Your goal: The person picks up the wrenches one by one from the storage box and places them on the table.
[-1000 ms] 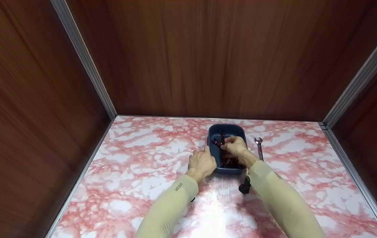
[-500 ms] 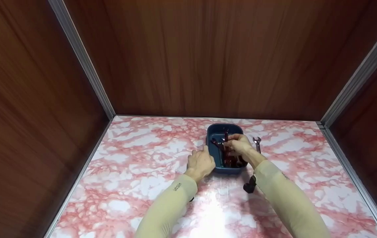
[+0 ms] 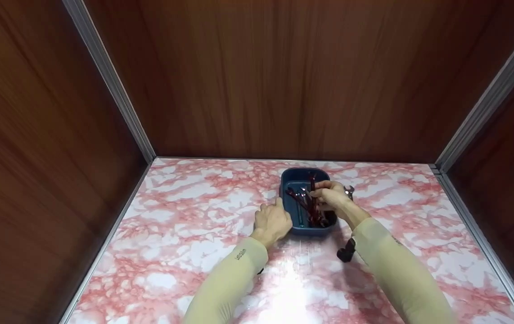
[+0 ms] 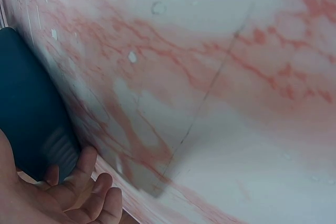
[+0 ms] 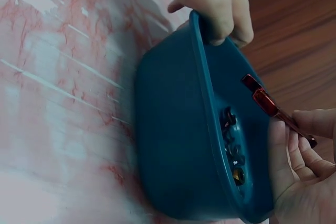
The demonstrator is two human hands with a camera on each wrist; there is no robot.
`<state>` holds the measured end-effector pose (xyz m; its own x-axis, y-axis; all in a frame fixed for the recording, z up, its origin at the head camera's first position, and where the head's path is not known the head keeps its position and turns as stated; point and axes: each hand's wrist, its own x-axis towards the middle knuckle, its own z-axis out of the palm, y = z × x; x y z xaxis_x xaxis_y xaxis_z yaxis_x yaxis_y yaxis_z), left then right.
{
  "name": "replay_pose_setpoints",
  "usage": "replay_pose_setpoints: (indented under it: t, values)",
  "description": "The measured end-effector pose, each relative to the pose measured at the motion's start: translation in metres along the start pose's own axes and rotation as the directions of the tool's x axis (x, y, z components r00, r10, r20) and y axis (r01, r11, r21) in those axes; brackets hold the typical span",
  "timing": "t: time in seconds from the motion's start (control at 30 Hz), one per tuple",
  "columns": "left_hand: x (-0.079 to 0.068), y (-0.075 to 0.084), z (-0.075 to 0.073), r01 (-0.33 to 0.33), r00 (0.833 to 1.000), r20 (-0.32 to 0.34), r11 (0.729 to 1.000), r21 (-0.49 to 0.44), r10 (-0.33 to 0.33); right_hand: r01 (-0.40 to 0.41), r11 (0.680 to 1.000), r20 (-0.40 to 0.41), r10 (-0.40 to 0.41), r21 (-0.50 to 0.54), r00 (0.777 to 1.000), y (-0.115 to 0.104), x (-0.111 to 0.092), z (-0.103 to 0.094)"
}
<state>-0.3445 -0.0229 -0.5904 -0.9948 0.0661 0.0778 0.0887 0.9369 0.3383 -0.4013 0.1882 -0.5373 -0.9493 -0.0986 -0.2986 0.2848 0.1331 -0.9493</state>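
Note:
A deep blue plastic bin stands on the table with several shiny wrenches inside. My left hand grips its left rim; in the right wrist view the fingers of the left hand hook over the edge. Over the bin's right half, my right hand pinches a shiny red wrench between thumb and fingers. One end of this wrench points to the far wall. Lower in the bin lie a dark red wrench and other small metallic pieces, partly hidden by the hand.
A silver wrench lies on the table just right of the bin, mostly hidden behind the right hand. The red and white marbled table is enclosed by brown wood-grain panels with metal corner rails.
My right hand has moved right across the bin with the red wrench, covering more of the silver wrench outside. The left hand keeps its hold on the rim.

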Motion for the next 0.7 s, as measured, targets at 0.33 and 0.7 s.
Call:
replay_pose_setpoints:
  t: [0.33,0.7]
  values:
    - [0.000,0.001,-0.001,0.010,1.000,-0.001,1.000,-0.002,-0.010,-0.019,0.999,-0.016,0.019,0.036,1.000,0.000,-0.001,-0.016]
    - [0.002,0.000,0.001,0.018,1.000,0.008,1.000,0.007,-0.018,-0.015,0.998,-0.008,0.015,0.054,1.000,0.001,-0.006,-0.036]
